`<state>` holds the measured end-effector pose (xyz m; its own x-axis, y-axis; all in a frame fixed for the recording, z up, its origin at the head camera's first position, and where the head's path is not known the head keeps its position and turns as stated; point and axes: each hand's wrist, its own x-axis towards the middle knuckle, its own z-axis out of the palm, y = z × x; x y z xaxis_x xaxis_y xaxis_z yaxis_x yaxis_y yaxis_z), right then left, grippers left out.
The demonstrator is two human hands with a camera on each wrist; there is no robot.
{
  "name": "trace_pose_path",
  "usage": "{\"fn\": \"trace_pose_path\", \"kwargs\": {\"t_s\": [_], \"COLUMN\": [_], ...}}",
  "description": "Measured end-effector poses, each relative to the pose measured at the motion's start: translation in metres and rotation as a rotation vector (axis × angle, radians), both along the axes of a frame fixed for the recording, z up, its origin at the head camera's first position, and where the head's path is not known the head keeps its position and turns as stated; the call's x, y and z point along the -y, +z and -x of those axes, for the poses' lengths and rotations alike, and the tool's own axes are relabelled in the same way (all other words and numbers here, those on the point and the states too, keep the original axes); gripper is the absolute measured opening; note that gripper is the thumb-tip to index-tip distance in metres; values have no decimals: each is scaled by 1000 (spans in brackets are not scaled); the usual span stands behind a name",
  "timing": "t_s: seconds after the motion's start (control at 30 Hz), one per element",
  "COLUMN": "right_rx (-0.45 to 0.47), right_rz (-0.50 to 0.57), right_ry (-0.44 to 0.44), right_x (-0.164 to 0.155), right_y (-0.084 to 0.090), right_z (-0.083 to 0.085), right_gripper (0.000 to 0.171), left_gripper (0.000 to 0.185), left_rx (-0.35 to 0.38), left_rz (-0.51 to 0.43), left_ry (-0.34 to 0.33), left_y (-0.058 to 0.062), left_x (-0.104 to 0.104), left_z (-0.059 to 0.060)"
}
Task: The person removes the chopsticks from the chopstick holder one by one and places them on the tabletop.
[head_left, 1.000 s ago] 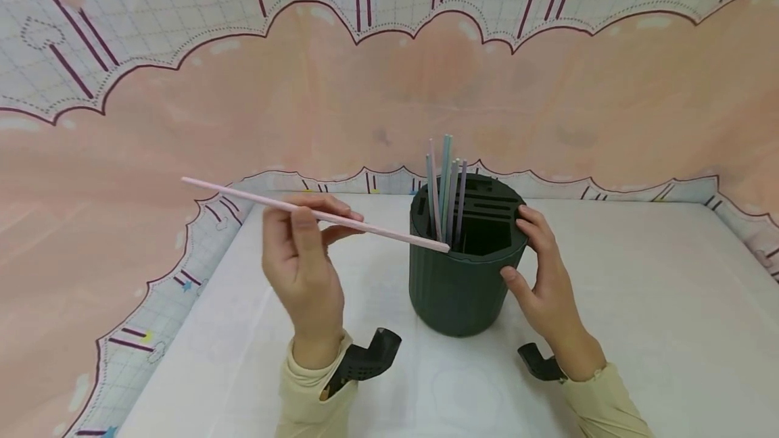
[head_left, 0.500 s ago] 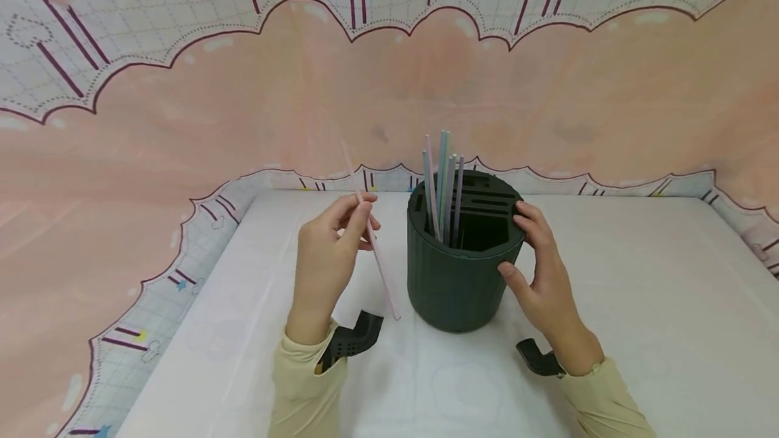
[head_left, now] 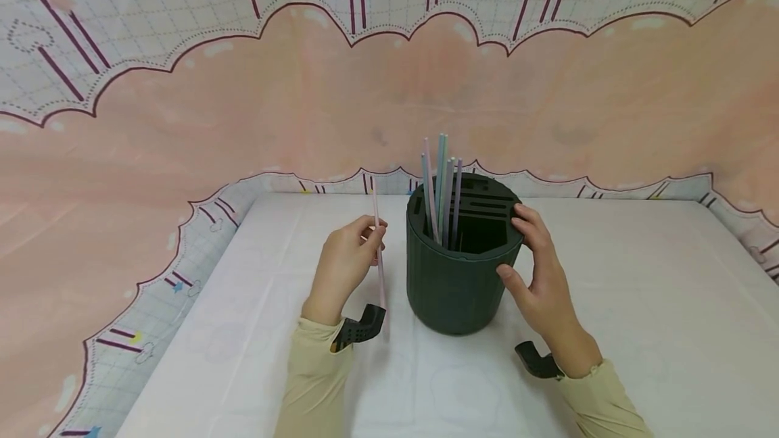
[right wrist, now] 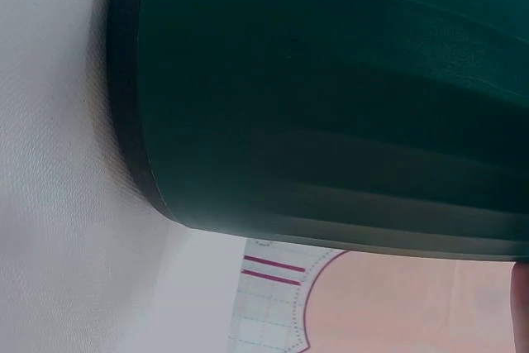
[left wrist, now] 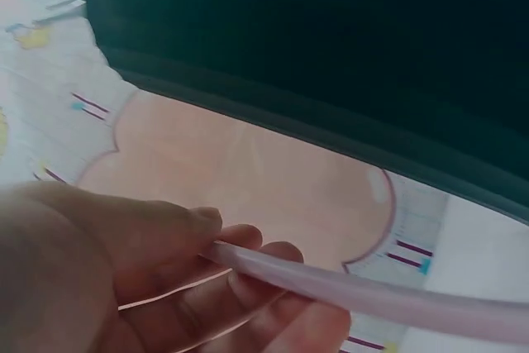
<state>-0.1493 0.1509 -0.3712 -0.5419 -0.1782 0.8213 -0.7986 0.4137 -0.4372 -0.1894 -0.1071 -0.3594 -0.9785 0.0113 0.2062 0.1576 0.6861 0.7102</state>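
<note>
My left hand (head_left: 345, 259) pinches a pale pink straw (head_left: 376, 203) between thumb and fingers, left of a dark green ribbed holder (head_left: 456, 293). The straw stands nearly upright, apart from the holder; close up in the left wrist view, the same straw (left wrist: 364, 291) runs out past the fingertips. With fingers at the rim and thumb on the side, my right hand (head_left: 550, 289) holds the holder from its right. Several pastel straws (head_left: 442, 167) stand in the holder's left front compartment. The right wrist view is mostly filled by the holder's wall (right wrist: 331, 105), with one fingertip at the edge.
The holder stands upright on a white table (head_left: 633, 289). Narrow slots (head_left: 487, 205) cross its top behind the larger opening. A peach and white patterned cloth (head_left: 389, 100) hangs behind and along the left side. Black camera mounts (head_left: 360, 330) sit on both wrists.
The pink straw has swung from nearly level, its end by the holder's rim, to nearly upright. My left hand has moved right and turned with it. My right hand stays on the holder.
</note>
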Motion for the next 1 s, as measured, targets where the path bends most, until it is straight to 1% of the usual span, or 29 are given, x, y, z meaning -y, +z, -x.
{"fn": "trace_pose_path", "kwargs": {"t_s": [0.23, 0.47, 0.57, 0.7, 0.8, 0.87, 1.0], "right_rx": [-3, -2, -3, 2, 9, 11, -1], "right_rz": [8, 3, 2, 6, 8, 8, 7], "right_ry": [3, 1, -3, -7, -10, -10, -6], "right_x": [0, 1, 2, 1, 0, 0, 1], "right_y": [-2, -3, -3, -4, -4, -4, -3], "right_z": [0, -1, -1, -2, -3, -3, -2], "right_gripper": [65, 65, 65, 65, 65, 65, 65], "left_gripper": [20, 19, 20, 19, 19, 19, 18], "left_rx": [87, 186, 220, 262, 272, 260, 212], "left_rz": [9, 0, 3, 22, 43, 64, 118], "left_ry": [3, 40, 47, 56, 66, 73, 89], "left_y": [-26, -55, -67, -80, -87, -90, -92], "left_x": [2, 6, 6, 5, 3, 2, 1], "left_z": [15, 27, 30, 31, 32, 32, 31]}}
